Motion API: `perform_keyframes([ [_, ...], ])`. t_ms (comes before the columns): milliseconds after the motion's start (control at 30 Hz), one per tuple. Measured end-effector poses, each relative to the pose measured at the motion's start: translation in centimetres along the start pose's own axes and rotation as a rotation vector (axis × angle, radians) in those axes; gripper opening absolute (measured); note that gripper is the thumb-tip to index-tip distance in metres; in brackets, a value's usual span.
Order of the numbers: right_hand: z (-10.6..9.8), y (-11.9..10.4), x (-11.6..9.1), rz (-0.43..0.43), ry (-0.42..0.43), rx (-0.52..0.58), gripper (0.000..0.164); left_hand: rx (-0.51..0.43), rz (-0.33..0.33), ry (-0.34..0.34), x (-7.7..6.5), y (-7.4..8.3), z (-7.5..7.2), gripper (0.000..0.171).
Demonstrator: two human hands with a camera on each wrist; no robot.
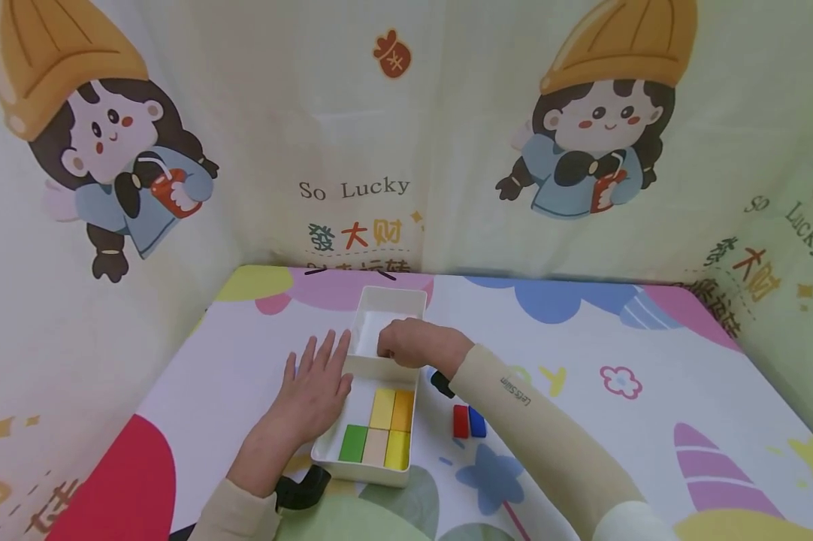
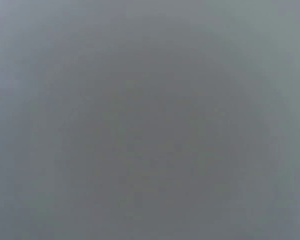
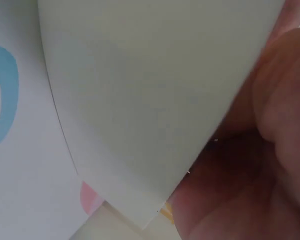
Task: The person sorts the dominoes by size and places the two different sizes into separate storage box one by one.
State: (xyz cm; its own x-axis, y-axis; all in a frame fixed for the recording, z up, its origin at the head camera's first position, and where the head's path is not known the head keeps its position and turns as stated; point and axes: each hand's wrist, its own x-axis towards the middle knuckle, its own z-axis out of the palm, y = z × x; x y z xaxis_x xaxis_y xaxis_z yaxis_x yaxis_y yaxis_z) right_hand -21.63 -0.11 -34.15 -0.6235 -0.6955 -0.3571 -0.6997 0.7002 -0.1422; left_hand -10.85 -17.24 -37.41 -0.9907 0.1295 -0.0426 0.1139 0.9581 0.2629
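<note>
A long white box (image 1: 362, 472), split by a cross wall, stands in front of me in the head view. My right hand (image 1: 413, 342) reaches into its far section with the fingers curled downward; I cannot tell what they hold. My left hand (image 1: 312, 394) lies flat along the box's left rim, fingers spread straight. In the near section sit a pale yellow block (image 1: 382, 409), an orange block (image 1: 403, 411), a green block (image 1: 353, 443), a beige block (image 1: 376, 448) and a bright yellow block (image 1: 397, 449). The right wrist view shows curled fingers (image 3: 225, 185) beside the box's white wall (image 3: 145, 100).
A red block (image 1: 460, 421) and a blue block (image 1: 477, 422) lie side by side on the patterned tablecloth (image 1: 569, 451), right of the box. Printed curtains (image 1: 460, 188) hang behind and at both sides. The left wrist view is a grey blur.
</note>
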Motion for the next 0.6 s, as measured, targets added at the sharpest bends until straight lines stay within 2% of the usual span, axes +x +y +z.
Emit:
perform_keyframes([
  [133,0.2,0.4,-1.0,-0.034,0.061,-0.001,0.030,0.007,0.000,0.017,0.0,0.1,0.0,0.063],
  [433,0.8,2.8,-5.0,-0.135,0.411,0.157,0.027,0.064,0.020,0.074,0.0,0.5,0.3,0.061],
  [600,2.5,4.0,-7.8,-0.104,0.546,0.185,0.029,0.071,0.020,0.084,-0.2,0.6,0.5,0.061],
])
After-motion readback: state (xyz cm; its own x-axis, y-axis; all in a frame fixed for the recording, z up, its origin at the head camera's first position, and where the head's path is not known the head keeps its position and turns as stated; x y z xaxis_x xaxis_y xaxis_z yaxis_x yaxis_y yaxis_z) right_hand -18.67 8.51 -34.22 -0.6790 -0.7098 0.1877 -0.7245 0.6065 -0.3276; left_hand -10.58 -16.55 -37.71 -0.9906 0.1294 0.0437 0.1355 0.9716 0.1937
